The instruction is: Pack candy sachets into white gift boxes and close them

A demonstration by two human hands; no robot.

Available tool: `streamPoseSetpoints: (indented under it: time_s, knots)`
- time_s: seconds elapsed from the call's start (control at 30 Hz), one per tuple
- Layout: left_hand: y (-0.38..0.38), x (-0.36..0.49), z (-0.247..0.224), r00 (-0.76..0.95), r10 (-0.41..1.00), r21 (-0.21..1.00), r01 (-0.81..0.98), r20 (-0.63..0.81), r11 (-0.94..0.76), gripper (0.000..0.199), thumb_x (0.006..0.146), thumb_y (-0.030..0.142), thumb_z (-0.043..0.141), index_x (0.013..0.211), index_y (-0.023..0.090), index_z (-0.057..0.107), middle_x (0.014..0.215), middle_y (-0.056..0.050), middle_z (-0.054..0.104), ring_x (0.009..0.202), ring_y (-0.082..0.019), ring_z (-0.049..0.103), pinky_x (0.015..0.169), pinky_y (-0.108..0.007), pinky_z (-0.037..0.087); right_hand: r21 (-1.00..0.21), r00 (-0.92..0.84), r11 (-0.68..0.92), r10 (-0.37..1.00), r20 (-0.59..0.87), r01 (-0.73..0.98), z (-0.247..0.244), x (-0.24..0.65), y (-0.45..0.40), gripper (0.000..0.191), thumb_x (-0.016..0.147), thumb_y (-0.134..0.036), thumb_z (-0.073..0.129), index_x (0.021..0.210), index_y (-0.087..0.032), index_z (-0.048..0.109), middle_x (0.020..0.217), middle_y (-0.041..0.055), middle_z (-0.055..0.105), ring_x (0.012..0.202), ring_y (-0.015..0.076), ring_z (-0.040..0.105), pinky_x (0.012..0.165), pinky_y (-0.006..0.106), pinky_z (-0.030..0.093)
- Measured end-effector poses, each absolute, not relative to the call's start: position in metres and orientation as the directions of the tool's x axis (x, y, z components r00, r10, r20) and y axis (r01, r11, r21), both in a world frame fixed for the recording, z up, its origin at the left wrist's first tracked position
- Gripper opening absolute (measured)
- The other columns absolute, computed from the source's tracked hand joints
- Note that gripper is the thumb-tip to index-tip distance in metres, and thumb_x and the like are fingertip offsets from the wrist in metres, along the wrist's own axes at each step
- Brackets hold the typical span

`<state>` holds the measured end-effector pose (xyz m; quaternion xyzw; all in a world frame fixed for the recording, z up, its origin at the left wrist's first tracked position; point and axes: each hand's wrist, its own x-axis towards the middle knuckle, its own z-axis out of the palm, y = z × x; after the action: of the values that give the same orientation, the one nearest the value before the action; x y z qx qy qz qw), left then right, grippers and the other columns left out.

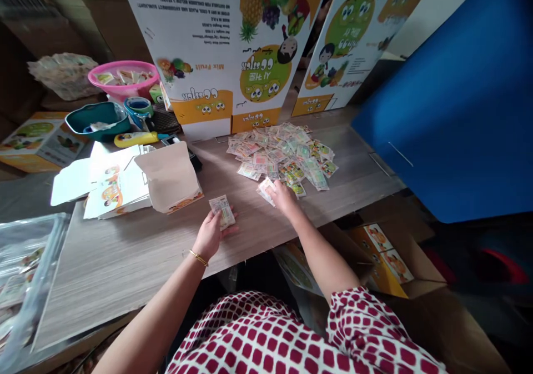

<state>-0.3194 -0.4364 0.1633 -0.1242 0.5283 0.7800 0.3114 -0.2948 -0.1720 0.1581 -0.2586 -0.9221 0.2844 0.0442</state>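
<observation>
My left hand (213, 230) is closed around some small printed candy sachets (224, 210), held just above the table near its front edge. To the right, my right hand (283, 197) pinches another pale sachet (266, 189) at the near side of a pile. That pile of sachets (287, 149) lies spread on the table, with clear, green and pink printing showing. How many sachets each hand holds I cannot tell.
Left on the wooden table (125, 257) lie flattened printed boxes (116, 185) and an open carton (170, 176). Behind them are a teal basket (97, 121), a pink basin (124, 88) and a yellow cutter (135, 139). Large cartons (200, 35) stand behind the pile; a blue panel (449, 113) rises right.
</observation>
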Motion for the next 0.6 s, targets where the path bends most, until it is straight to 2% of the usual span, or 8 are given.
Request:
streamPoseSetpoints:
  time_s: [0.1, 0.17, 0.23, 0.3, 0.37, 0.43, 0.5, 0.6]
  knots:
    - [-0.428, -0.315, 0.164, -0.762, 0.390, 0.718, -0.634, -0.517, -0.287, 0.033, 0.093, 0.034, 0.066, 0.123, 0.019, 0.062, 0.142, -0.016, 0.062, 0.114, -0.030, 0.071, 0.075, -0.039, 0.067, -0.727, -0.850, 0.594, 0.526, 0.027, 0.345, 0.160, -0.297, -0.204, 0.021, 0.098, -0.041, 0.056, 0.091, -0.021, 0.060, 0.086, 0.0083, 0.070, 0.080, 0.0237, 0.066, 0.070, 0.032, 0.047]
    - [-0.424, -0.314, 0.164, -0.752, 0.459, 0.697, -0.638, -0.473, -0.328, 0.039, 0.093, 0.043, 0.068, 0.123, 0.020, 0.062, 0.138, -0.015, 0.065, 0.109, -0.029, 0.073, 0.076, -0.041, 0.067, -0.842, -0.909, 0.484, 0.416, -0.016, 0.237, 0.162, -0.295, -0.235, 0.024, 0.099, -0.043, 0.052, 0.093, -0.022, 0.061, 0.082, 0.0049, 0.070, 0.072, 0.0204, 0.065, 0.065, 0.030, 0.047]
    - [-0.423, -0.314, 0.163, -0.751, 0.505, 0.688, -0.631, -0.425, -0.358, 0.046, 0.089, 0.048, 0.074, 0.124, 0.021, 0.062, 0.129, -0.013, 0.069, 0.100, -0.025, 0.075, 0.075, -0.038, 0.066, -0.890, -0.971, 0.432, 0.234, -0.048, 0.148, 0.166, -0.295, -0.260, 0.028, 0.101, -0.046, 0.051, 0.095, -0.022, 0.064, 0.080, 0.0028, 0.071, 0.070, 0.0191, 0.065, 0.065, 0.029, 0.048]
    - [-0.425, -0.317, 0.160, -0.767, 0.480, 0.693, -0.617, -0.425, -0.373, 0.050, 0.083, 0.045, 0.081, 0.123, 0.021, 0.062, 0.121, -0.010, 0.072, 0.092, -0.021, 0.075, 0.070, -0.032, 0.065, -0.864, -0.981, 0.486, 0.188, -0.038, 0.127, 0.173, -0.305, -0.267, 0.030, 0.103, -0.046, 0.049, 0.099, -0.021, 0.066, 0.083, 0.0031, 0.073, 0.074, 0.0189, 0.067, 0.070, 0.028, 0.049]
    - [-0.429, -0.320, 0.157, -0.787, 0.413, 0.705, -0.605, -0.458, -0.371, 0.051, 0.078, 0.041, 0.085, 0.119, 0.021, 0.063, 0.112, -0.008, 0.073, 0.085, -0.018, 0.074, 0.060, -0.024, 0.061, -0.756, -0.925, 0.603, 0.380, -0.008, 0.254, 0.182, -0.324, -0.251, 0.032, 0.105, -0.043, 0.047, 0.112, -0.018, 0.065, 0.095, 0.0075, 0.075, 0.085, 0.0202, 0.069, 0.079, 0.030, 0.050]
    - [-0.433, -0.323, 0.155, -0.783, 0.377, 0.705, -0.615, -0.494, -0.354, 0.048, 0.077, 0.040, 0.086, 0.114, 0.019, 0.064, 0.102, -0.006, 0.073, 0.075, -0.015, 0.072, 0.050, -0.019, 0.055, -0.600, -0.780, 0.639, 0.625, 0.042, 0.480, 0.189, -0.351, -0.221, 0.042, 0.102, -0.041, 0.055, 0.128, -0.010, 0.059, 0.118, 0.0191, 0.072, 0.104, 0.0251, 0.068, 0.092, 0.036, 0.049]
    - [-0.437, -0.323, 0.155, -0.771, 0.366, 0.695, -0.632, -0.521, -0.343, 0.045, 0.077, 0.039, 0.086, 0.110, 0.018, 0.064, 0.094, -0.004, 0.071, 0.068, -0.013, 0.069, 0.045, -0.017, 0.050, -0.536, -0.706, 0.598, 0.709, 0.006, 0.596, 0.193, -0.377, -0.192, 0.057, 0.093, -0.040, 0.067, 0.131, 0.001, 0.056, 0.131, 0.0334, 0.063, 0.114, 0.0326, 0.064, 0.097, 0.045, 0.047]
    - [-0.442, -0.319, 0.159, -0.758, 0.390, 0.669, -0.649, -0.523, -0.363, 0.042, 0.081, 0.035, 0.082, 0.115, 0.020, 0.062, 0.096, -0.003, 0.070, 0.069, -0.012, 0.069, 0.045, -0.016, 0.049, -0.555, -0.721, 0.557, 0.683, -0.117, 0.618, 0.195, -0.397, -0.166, 0.044, 0.088, -0.035, 0.068, 0.118, -0.003, 0.067, 0.118, 0.0296, 0.070, 0.103, 0.0316, 0.069, 0.091, 0.044, 0.050]
